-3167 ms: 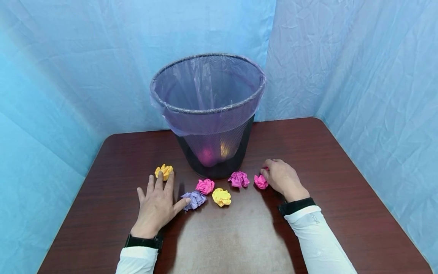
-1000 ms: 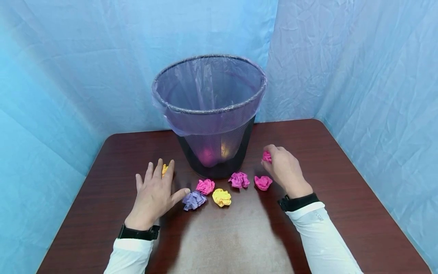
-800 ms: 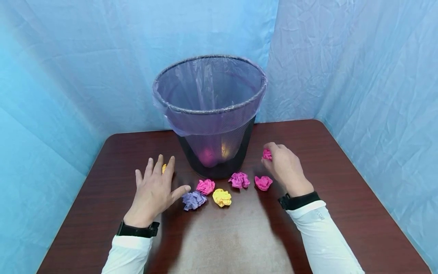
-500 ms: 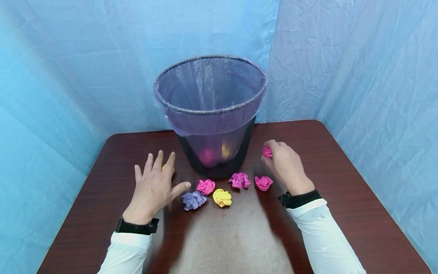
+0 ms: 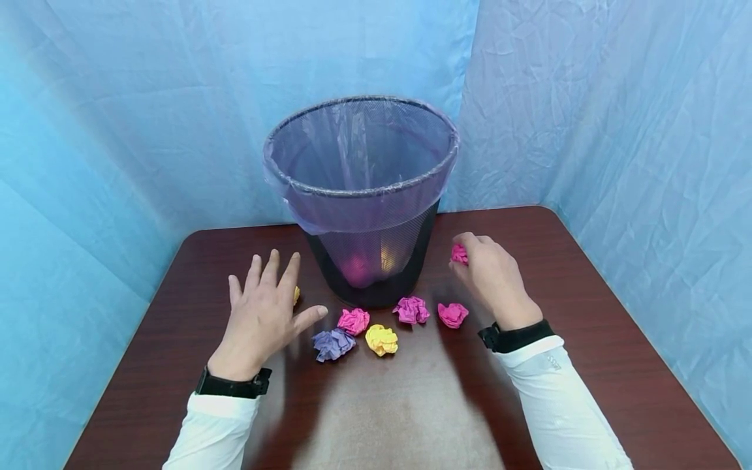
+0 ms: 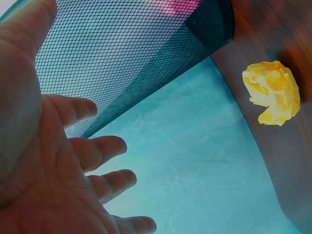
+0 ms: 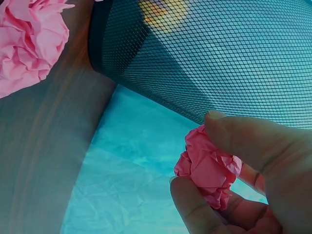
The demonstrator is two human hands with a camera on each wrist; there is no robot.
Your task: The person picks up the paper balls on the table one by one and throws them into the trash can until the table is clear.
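Note:
Between thumb and fingers my right hand (image 5: pixel 493 277) pinches a crumpled pink paper ball (image 7: pixel 208 165), held above the table right of the bin. My left hand (image 5: pixel 261 320) is spread with fingers apart, palm down and holding nothing. It hovers left of the bin, partly hiding a yellow-orange paper ball (image 6: pixel 273 92) that lies on the table. On the table between the hands are a purple-blue paper ball (image 5: pixel 333 344), a pink one (image 5: pixel 354 321), a yellow one (image 5: pixel 382 340) and a magenta one (image 5: pixel 412 310). Another pink paper ball (image 5: pixel 452 315) lies below my right hand.
A black mesh wastebasket (image 5: pixel 431 219) with a translucent purple liner (image 5: pixel 376 212) stands at the table's back middle. Pink and yellow shapes show through its lower mesh. Light blue cloth (image 5: pixel 176 130) encloses the back and sides of the brown table (image 5: pixel 587 339).
My right hand has lifted a pink paper ball off the table and moved slightly away from me. My left hand has risen and shifted forward, off the purple-blue ball.

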